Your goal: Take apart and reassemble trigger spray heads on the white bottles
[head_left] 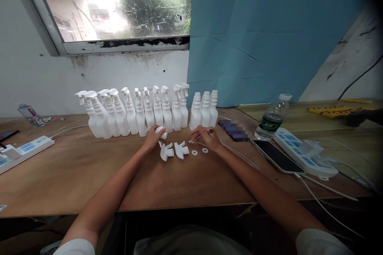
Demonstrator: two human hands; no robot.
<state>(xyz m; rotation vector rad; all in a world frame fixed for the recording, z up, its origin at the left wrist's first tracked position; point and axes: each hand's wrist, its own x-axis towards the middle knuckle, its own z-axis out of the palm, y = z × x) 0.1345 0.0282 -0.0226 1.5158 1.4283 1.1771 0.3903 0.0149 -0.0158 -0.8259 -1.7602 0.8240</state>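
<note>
A white trigger spray head (162, 132) is gripped in my left hand (153, 137), its round collar pointing to the right. The fingers of my right hand (208, 136) close together at a thin white washer (190, 142); whether it is lifted off the table does not show. Between and below my hands lie two more trigger spray heads, the left one (166, 152) and the right one (181, 150). Two flat washers, one nearer (194, 153) and one further right (205, 150), rest beside them. Behind my right hand stand three white bottles (205, 111) without heads.
Several white bottles with spray heads (140, 115) stand in a row along the back. To the right are a dark phone (235, 130), a water bottle (271, 119), another phone (278, 155) and a power strip (299, 151) with cables. Another power strip (26, 151) lies left.
</note>
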